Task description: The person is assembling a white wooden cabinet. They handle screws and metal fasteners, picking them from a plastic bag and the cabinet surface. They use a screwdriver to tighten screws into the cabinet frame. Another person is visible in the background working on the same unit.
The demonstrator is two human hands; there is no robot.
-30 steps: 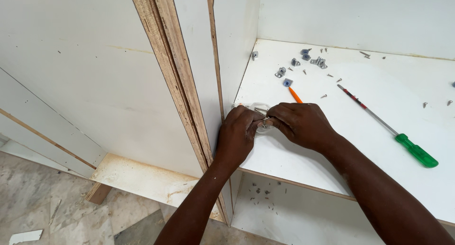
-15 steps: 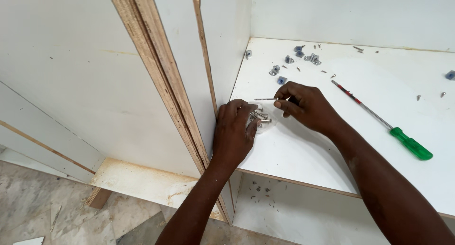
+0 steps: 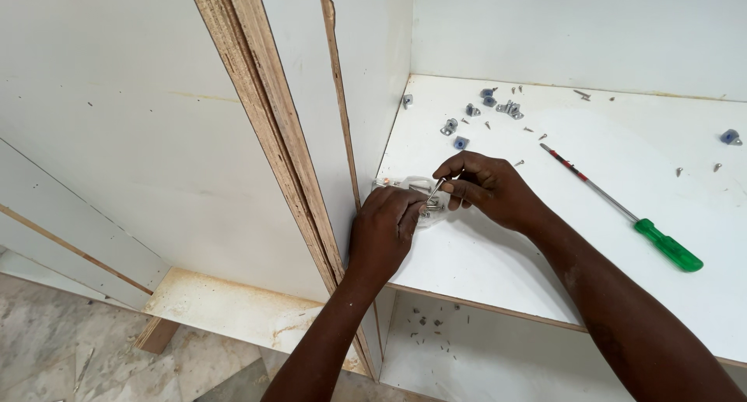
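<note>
Right hand [image 3: 490, 190] grip on screw [image 3: 435, 189], white shelf [image 3: 545, 246].

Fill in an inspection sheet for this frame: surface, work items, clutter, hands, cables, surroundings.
Surface: white shelf board inside a white cabinet.
Work items: small clear plastic bag of screws at the shelf's left edge; one screw pinched above it.
Clutter: loose screws and small metal fittings near the back; green-handled screwdriver lying at right.
Hands: left hand presses on the bag; right hand holds the screw.
Cables: nothing seen.
Surroundings: upright raw-edged panel; screws on the lower shelf; marble floor.
</note>
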